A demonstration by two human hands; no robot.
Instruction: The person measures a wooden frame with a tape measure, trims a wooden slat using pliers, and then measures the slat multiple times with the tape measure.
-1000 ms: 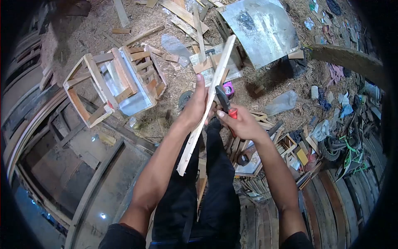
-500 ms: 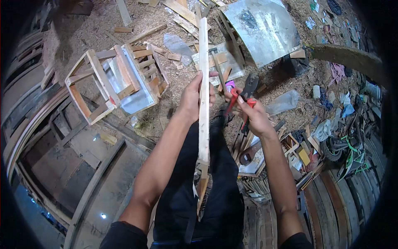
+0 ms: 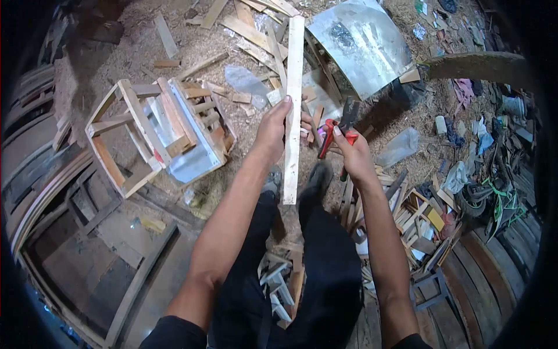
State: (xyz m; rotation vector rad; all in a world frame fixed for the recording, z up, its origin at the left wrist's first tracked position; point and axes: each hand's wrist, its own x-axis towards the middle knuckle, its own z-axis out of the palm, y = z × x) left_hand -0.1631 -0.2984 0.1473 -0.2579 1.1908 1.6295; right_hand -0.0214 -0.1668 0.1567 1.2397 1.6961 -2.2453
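My left hand (image 3: pixel 273 128) is closed around a long pale wooden strip (image 3: pixel 294 75), which it holds up lengthwise in front of me. The strip's lower end hangs above the gap between my feet. In my right hand (image 3: pixel 356 156) is a pair of pliers (image 3: pixel 329 138) with red handles, the dark jaws pointing up and away from me. My right fingers are wrapped round the handles and partly hidden. The pliers are just to the right of the strip.
On the left stands a wooden frame (image 3: pixel 132 116) with a metal sheet inside. A curved metal sheet (image 3: pixel 363 46) lies at the upper right. Wood offcuts (image 3: pixel 250 38) and clear plastic bags (image 3: pixel 401 146) litter the shavings-covered floor. Scrap wood (image 3: pixel 421 218) is heaped at the right.
The strip has turned so its broad face shows, and its lower end has moved up, away from my body. My feet now show below it. Both hands keep their hold.
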